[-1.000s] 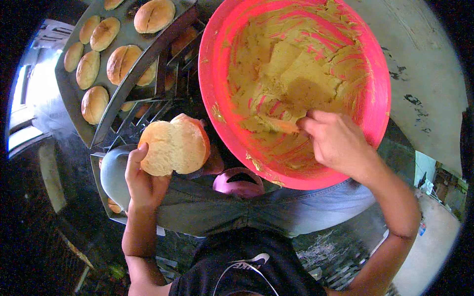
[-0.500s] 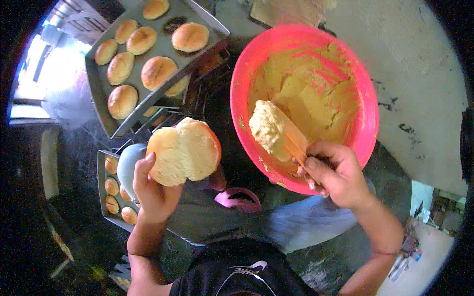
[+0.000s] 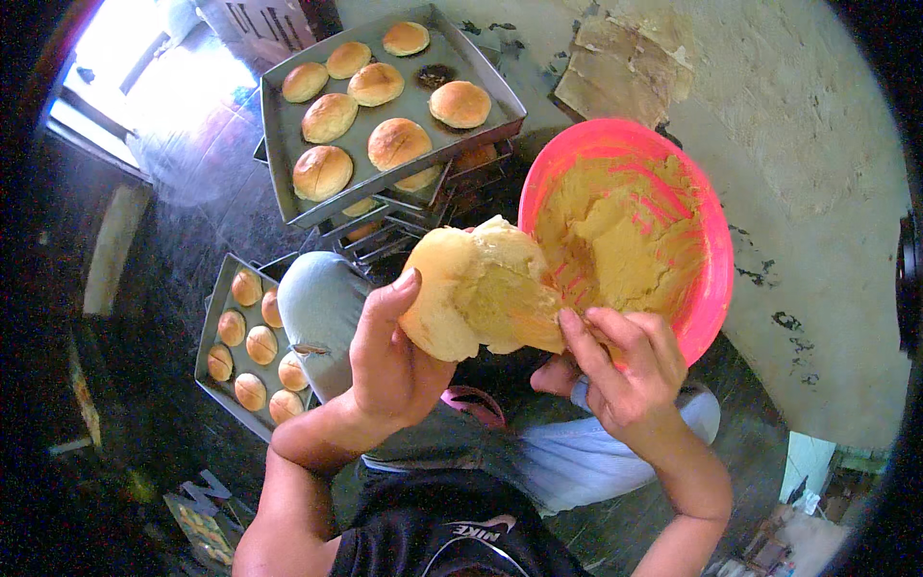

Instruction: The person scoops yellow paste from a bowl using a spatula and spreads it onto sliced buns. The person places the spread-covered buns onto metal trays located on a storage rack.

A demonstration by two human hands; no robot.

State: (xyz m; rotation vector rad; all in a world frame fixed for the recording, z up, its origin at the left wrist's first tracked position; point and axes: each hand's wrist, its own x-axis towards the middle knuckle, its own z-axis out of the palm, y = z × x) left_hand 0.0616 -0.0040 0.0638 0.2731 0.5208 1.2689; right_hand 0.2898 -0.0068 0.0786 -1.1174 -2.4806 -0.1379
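Observation:
My left hand (image 3: 389,361) is closed around a split bun (image 3: 433,293), which lies opened out with its pale inside facing up. Yellowish-tan cream (image 3: 495,293) covers much of the right half of that inside. In my right hand (image 3: 625,370) I grip a flat orange spatula (image 3: 541,332), pressed to the cream at the bun's right edge; the bun and cream hide part of its blade. Just beyond my right hand stands a bright pink bowl (image 3: 716,288), its inside thickly coated with the same cream (image 3: 625,240).
At the far left, a metal tray (image 3: 428,106) of browned buns (image 3: 399,142) tops a stack of trays. Lower left, another tray (image 3: 229,385) of buns lies beside my bent knee (image 3: 317,308). A stained wall (image 3: 798,192) rises along the right.
My right hand has brought the cream-loaded spatula left from over the bowl onto the bun, and the cream now lies spread there. The view has shifted, so trays and bowl sit differently in it.

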